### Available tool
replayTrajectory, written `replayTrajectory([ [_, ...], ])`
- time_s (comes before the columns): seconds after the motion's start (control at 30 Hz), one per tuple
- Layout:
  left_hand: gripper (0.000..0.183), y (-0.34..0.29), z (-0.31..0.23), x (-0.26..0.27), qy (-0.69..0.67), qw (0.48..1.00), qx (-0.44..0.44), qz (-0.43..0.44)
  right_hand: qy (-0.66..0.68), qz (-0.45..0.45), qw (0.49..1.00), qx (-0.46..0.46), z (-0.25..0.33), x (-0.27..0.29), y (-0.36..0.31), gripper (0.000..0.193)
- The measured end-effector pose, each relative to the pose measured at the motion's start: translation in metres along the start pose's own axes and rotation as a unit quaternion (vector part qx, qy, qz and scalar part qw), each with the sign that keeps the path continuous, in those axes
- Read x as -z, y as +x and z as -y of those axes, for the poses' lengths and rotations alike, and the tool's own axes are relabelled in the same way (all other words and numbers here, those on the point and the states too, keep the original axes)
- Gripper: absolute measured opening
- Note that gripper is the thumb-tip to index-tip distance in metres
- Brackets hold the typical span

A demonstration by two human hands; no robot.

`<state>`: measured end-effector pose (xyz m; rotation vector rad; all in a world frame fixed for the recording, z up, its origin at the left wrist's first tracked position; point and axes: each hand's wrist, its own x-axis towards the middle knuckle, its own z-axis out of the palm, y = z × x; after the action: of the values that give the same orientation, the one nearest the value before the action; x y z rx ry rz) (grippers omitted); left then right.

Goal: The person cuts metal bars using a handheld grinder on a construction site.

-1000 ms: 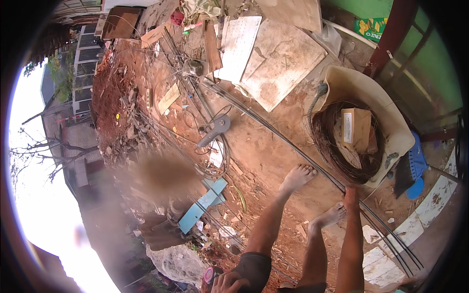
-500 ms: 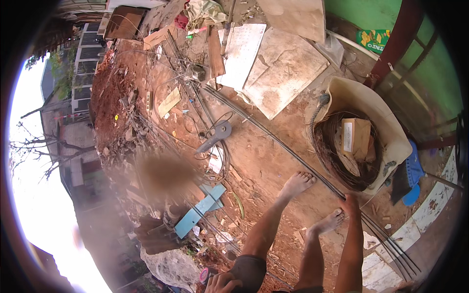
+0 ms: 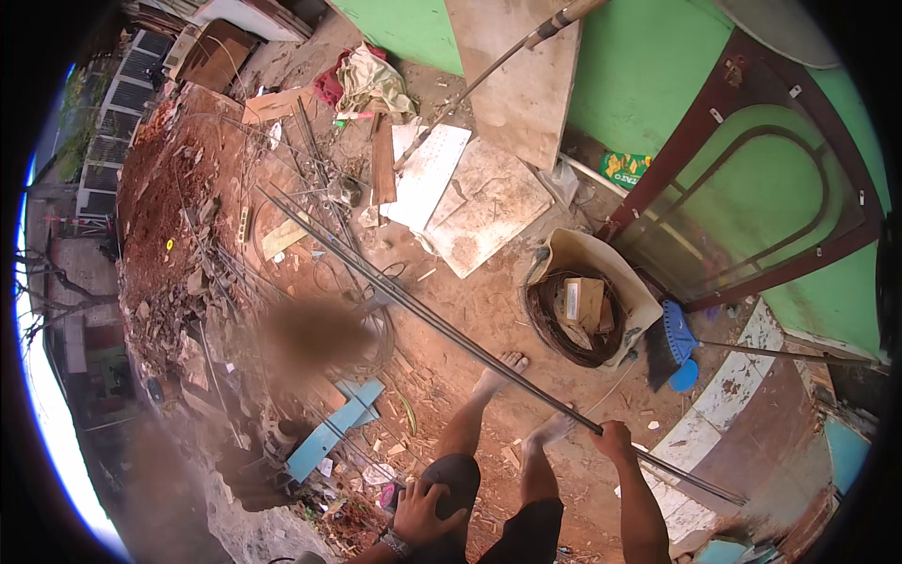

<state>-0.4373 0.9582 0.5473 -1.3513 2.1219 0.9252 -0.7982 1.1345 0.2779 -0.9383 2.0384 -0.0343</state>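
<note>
Red dirt is covering the ground point(image 3: 188, 188) on the left, with broken stones and thin wires lying on it. A blue plank point(image 3: 334, 428) is lying near the edge of a hole.

Low down in the middle, the left hand point(image 3: 420, 512) is resting on the person's knee. Its fingers point(image 3: 434, 489) are spread out flat and are holding nothing.

A bundle of long steel rods point(image 3: 413, 310) is running from the upper left down to the lower right, just above the bare feet. The right hand point(image 3: 615, 440) is gripping it, with the fingers curled tight around the rods near their lower end.

Further right, a pale sack point(image 3: 629, 282) is sitting open with a coil of dark wire point(image 3: 554, 329) inside. A blue broom point(image 3: 672, 340) is lying beside it, and a green wall point(image 3: 648, 66) is standing behind.

To lift the rods well, I think the hand should be holding all of them together, so none are slipping out. The far ends are long and may be catching on the wires in the dirt, so slow pulling looks best.

Compared with half a second ago, the view is tipping up more, so the wall and boards are showing bigger. The right hand is still gripping the rods.
</note>
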Motion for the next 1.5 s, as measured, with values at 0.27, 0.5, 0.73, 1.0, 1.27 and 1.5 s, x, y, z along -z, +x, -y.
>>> replayTrajectory([
  [0.27, 0.044, -0.01, -0.105, 0.113, -0.495, 0.817, -0.188, -0.229, -0.031, -0.045, 0.998, 0.004, 0.048, 0.17, -0.224, 0.027],
  [0.5, 0.047, -0.07, -0.179, 0.258, -0.351, 0.773, -0.447, -0.281, 0.041, -0.226, 0.972, -0.05, 0.106, 0.224, -0.368, 0.024],
  [0.73, 0.045, -0.164, -0.238, 0.358, -0.764, 0.301, -0.537, 0.194, 0.1, -0.475, 0.867, -0.108, 0.212, 0.25, -0.499, 0.032],
  [1.0, 0.043, -0.197, -0.33, 0.326, -0.584, 0.559, -0.469, 0.355, 0.094, -0.566, 0.802, -0.168, 0.275, 0.249, -0.556, 0.031],
  [1.27, 0.041, -0.212, -0.359, 0.31, -0.501, 0.575, -0.426, 0.487, 0.107, -0.582, 0.738, -0.323, 0.279, 0.217, -0.592, 0.027],
  [1.5, 0.039, -0.232, -0.363, 0.296, -0.463, 0.572, -0.432, 0.521, -0.025, -0.698, 0.617, -0.364, 0.288, 0.186, -0.628, 0.048],
])
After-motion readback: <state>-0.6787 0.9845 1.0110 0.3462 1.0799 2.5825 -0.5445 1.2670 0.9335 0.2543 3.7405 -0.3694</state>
